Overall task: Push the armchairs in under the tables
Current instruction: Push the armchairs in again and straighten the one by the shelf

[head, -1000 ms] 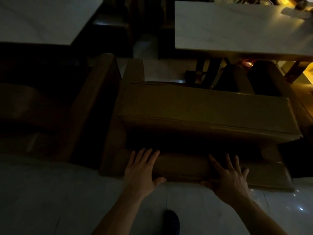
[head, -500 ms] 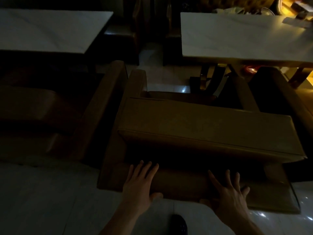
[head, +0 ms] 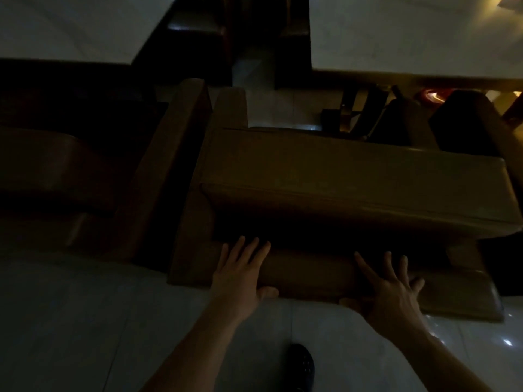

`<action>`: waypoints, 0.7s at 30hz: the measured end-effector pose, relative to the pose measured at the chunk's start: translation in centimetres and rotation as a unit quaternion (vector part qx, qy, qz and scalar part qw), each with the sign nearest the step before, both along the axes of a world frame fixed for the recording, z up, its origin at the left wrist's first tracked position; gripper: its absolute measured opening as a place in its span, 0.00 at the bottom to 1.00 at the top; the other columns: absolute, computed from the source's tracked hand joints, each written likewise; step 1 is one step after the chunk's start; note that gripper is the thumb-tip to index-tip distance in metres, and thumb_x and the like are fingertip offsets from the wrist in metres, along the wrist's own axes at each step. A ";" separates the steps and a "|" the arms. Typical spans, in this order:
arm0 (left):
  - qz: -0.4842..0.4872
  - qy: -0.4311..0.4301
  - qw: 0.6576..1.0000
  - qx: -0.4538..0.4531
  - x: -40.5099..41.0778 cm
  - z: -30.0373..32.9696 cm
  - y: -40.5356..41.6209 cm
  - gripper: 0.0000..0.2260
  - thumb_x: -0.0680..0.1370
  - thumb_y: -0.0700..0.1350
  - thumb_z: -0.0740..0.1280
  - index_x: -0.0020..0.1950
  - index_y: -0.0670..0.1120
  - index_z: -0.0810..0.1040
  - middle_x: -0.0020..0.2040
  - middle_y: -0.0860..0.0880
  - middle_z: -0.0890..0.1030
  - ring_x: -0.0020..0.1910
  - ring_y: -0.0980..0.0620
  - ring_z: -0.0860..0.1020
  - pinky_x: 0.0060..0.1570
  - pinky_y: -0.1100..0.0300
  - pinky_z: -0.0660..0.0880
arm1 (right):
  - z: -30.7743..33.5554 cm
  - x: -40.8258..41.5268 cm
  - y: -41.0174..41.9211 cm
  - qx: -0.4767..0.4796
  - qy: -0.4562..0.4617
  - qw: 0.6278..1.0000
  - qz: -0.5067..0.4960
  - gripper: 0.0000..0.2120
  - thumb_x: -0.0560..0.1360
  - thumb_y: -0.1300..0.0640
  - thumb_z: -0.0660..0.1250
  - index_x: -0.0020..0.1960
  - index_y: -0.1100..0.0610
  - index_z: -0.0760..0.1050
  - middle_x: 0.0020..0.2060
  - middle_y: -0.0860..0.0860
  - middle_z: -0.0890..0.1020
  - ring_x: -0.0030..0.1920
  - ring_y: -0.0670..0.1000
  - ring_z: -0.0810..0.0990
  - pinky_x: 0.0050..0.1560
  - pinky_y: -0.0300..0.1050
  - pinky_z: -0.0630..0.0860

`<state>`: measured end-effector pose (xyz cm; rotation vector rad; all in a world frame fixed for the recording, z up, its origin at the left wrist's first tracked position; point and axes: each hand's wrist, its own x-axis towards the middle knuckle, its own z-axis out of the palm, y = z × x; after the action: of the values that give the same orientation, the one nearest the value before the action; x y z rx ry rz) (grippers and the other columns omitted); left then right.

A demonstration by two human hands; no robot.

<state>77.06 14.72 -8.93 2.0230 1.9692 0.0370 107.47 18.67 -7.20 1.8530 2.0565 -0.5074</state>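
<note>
Armchair, tan, beyond flat-pressed left hand and right hand (both splayed, gripping nothing), fronting the desk ahead: push evenly, low, squarely, avoiding skew.

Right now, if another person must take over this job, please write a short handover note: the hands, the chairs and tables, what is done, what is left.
Left hand: open, flat on the low back edge of the tan armchair.
Right hand: open, fingers spread, pressing the same edge.
The armchair faces the right table; its arm fronts do not reach the table edge, so it is not under yet.
A second armchair stands to its left, before the left table; too dark to judge how far in it is.
Left: push the tan armchair straight in, then check the other.
</note>
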 end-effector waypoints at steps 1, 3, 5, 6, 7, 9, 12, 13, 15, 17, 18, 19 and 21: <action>0.000 0.000 1.000 0.000 0.0 -0.1 0.6 0.43 0.73 0.71 0.61 0.80 0.59 0.43 0.81 0.55 0.48 0.79 0.49 0.41 0.76 0.45 0.39 | -0.1 0.0 0.6 0.007 0.003 1.000 0.003 0.49 0.67 0.20 0.54 0.77 0.35 0.33 0.80 0.58 0.36 0.77 0.67 0.31 0.73 0.77 0.43; 0.003 0.002 1.000 -0.003 0.1 -0.2 2.0 0.43 0.72 0.71 0.62 0.80 0.59 0.44 0.81 0.54 0.48 0.79 0.49 0.41 0.76 0.44 0.40 | -0.6 0.2 1.7 0.022 0.005 1.000 0.005 0.50 0.63 0.19 0.49 0.77 0.34 0.32 0.80 0.59 0.37 0.77 0.67 0.32 0.73 0.77 0.43; 0.003 0.006 1.000 -0.002 0.0 -0.3 3.2 0.44 0.72 0.71 0.63 0.80 0.59 0.44 0.81 0.54 0.48 0.79 0.48 0.41 0.76 0.43 0.41 | -0.9 0.2 2.8 0.034 0.005 0.999 0.006 0.50 0.61 0.18 0.46 0.77 0.34 0.32 0.80 0.59 0.38 0.78 0.68 0.33 0.73 0.78 0.45; 0.002 0.007 1.000 -0.003 -0.1 -0.4 3.7 0.44 0.72 0.71 0.63 0.80 0.59 0.44 0.81 0.54 0.48 0.79 0.48 0.42 0.76 0.43 0.41 | -0.9 0.1 3.4 0.037 0.004 0.999 0.007 0.51 0.62 0.18 0.47 0.78 0.35 0.33 0.80 0.59 0.39 0.78 0.68 0.33 0.73 0.78 0.45; 0.001 0.009 1.000 -0.002 -0.2 -0.6 4.3 0.44 0.72 0.71 0.63 0.80 0.59 0.44 0.81 0.54 0.49 0.79 0.48 0.42 0.76 0.43 0.41 | -0.9 0.0 3.9 0.037 0.003 0.999 0.007 0.51 0.63 0.19 0.48 0.78 0.35 0.34 0.80 0.59 0.39 0.78 0.67 0.33 0.73 0.78 0.45; 0.000 0.015 1.000 0.001 -0.5 -0.8 5.2 0.44 0.72 0.71 0.63 0.80 0.58 0.45 0.81 0.54 0.49 0.79 0.48 0.42 0.76 0.43 0.42 | -0.7 -0.3 4.8 0.036 0.001 0.999 0.009 0.50 0.65 0.20 0.51 0.79 0.36 0.34 0.80 0.59 0.39 0.78 0.68 0.34 0.73 0.78 0.45; -0.003 0.014 1.000 0.002 -0.8 -0.9 6.5 0.44 0.72 0.71 0.63 0.80 0.58 0.45 0.81 0.53 0.50 0.79 0.47 0.43 0.76 0.43 0.41 | -0.6 -0.6 5.8 0.038 -0.002 0.999 0.016 0.50 0.65 0.20 0.50 0.79 0.36 0.34 0.80 0.59 0.39 0.78 0.68 0.34 0.73 0.78 0.46; -0.002 0.013 1.000 0.003 -0.8 -0.8 6.7 0.44 0.72 0.71 0.63 0.80 0.58 0.46 0.81 0.53 0.50 0.79 0.47 0.43 0.76 0.43 0.42 | -0.6 -0.7 6.0 0.040 0.001 0.999 0.015 0.50 0.65 0.20 0.50 0.79 0.36 0.34 0.80 0.60 0.39 0.78 0.68 0.34 0.73 0.78 0.46; -0.001 0.017 1.000 0.007 -0.9 -0.8 6.9 0.44 0.72 0.71 0.63 0.80 0.58 0.46 0.81 0.53 0.51 0.79 0.47 0.44 0.76 0.43 0.43 | -0.7 -0.8 6.2 0.047 0.001 0.999 0.016 0.50 0.66 0.20 0.53 0.79 0.37 0.34 0.80 0.60 0.40 0.78 0.68 0.35 0.73 0.78 0.47; 0.002 0.024 1.000 0.016 -0.7 -0.9 6.5 0.43 0.72 0.72 0.62 0.80 0.58 0.45 0.81 0.52 0.51 0.79 0.47 0.45 0.76 0.43 0.43 | -0.8 -0.9 6.0 0.051 -0.001 0.999 0.017 0.49 0.68 0.21 0.55 0.79 0.37 0.35 0.80 0.60 0.40 0.78 0.68 0.35 0.73 0.78 0.47; 0.006 0.026 0.999 0.022 -0.6 -0.9 6.3 0.43 0.72 0.72 0.62 0.80 0.57 0.46 0.81 0.52 0.52 0.79 0.47 0.45 0.76 0.43 0.43 | -0.8 -0.9 5.9 0.054 0.000 0.998 0.017 0.49 0.69 0.22 0.56 0.80 0.37 0.35 0.80 0.61 0.41 0.78 0.68 0.36 0.73 0.78 0.47; 0.009 0.026 0.999 0.027 -0.5 -0.8 6.1 0.43 0.72 0.72 0.61 0.80 0.57 0.46 0.81 0.52 0.52 0.79 0.47 0.45 0.76 0.43 0.43 | -0.8 -0.9 5.8 0.058 0.002 0.998 0.018 0.49 0.69 0.22 0.56 0.80 0.37 0.35 0.80 0.61 0.42 0.78 0.69 0.37 0.73 0.78 0.48; 0.013 0.024 0.999 0.033 -0.2 -0.8 5.8 0.43 0.73 0.71 0.61 0.80 0.57 0.47 0.81 0.51 0.53 0.79 0.47 0.46 0.76 0.43 0.43 | -0.8 -0.8 5.5 0.065 0.000 0.998 0.021 0.49 0.69 0.21 0.54 0.80 0.38 0.36 0.80 0.61 0.43 0.78 0.69 0.38 0.73 0.78 0.49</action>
<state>76.82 20.54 -9.73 2.0567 2.0488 0.0606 106.70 24.22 -7.95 1.8765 2.1705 -0.3706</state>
